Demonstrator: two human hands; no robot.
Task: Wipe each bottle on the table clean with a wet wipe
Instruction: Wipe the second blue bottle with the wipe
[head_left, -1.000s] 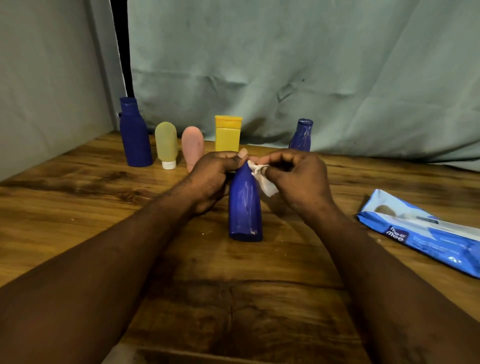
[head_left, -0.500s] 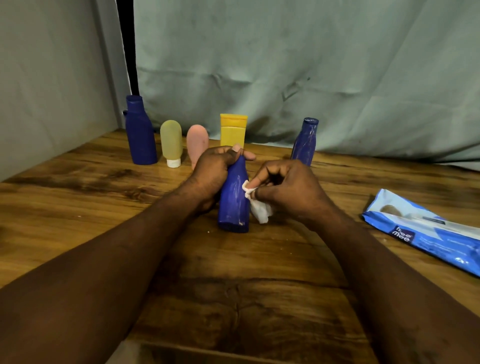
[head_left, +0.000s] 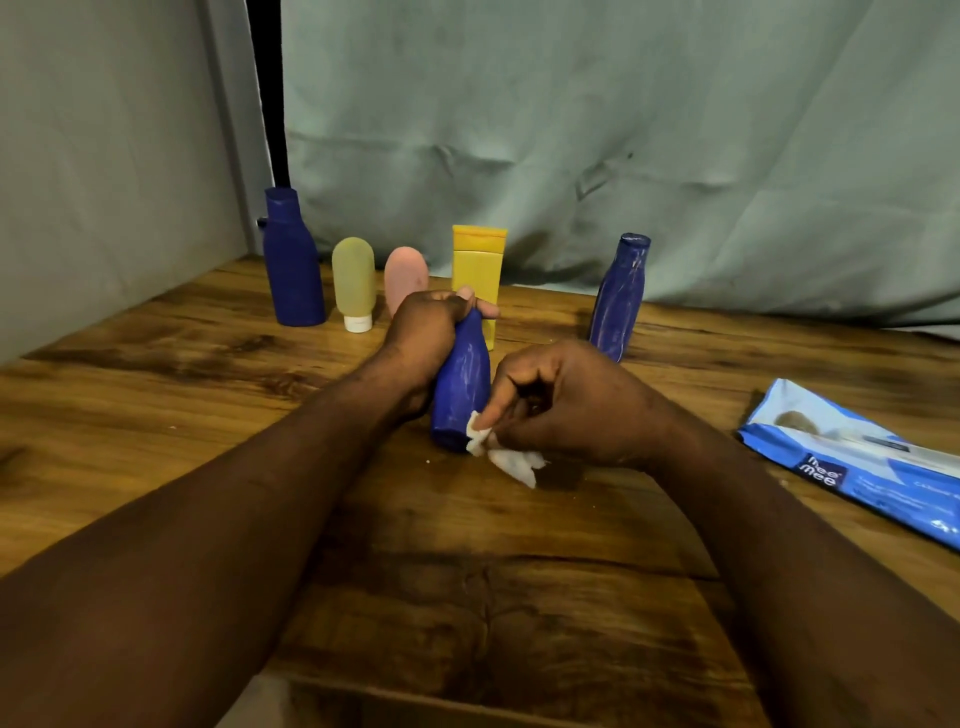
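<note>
Hands: left hand (head_left: 431, 338) is curled round the neck of the bottle (head_left: 462, 384), mid-table, which is tipped with its cap end toward the far edge. Right hand (head_left: 566, 405) pinches the wipe (head_left: 501, 454) in its fingertips against the lower wall by the base; the loose end trails on the table (head_left: 156, 415). Change: a second ago the wipe is at the neck, then mid-body, now at the base, and the bottle leans further. Reading: one top-to-bottom pass is about done; the far side is likely unwiped. Along the far edge, from the left corner: tall blue bottle (head_left: 293, 260), green bottle (head_left: 353, 280), pink bottle (head_left: 408, 275), yellow tube (head_left: 478, 260), streaked blue bottle (head_left: 618, 296). Pack (head_left: 852, 462) lies at the right edge. Nothing blocks the hands, though the streaked blue bottle stands just behind the right hand and could be knocked.
</note>
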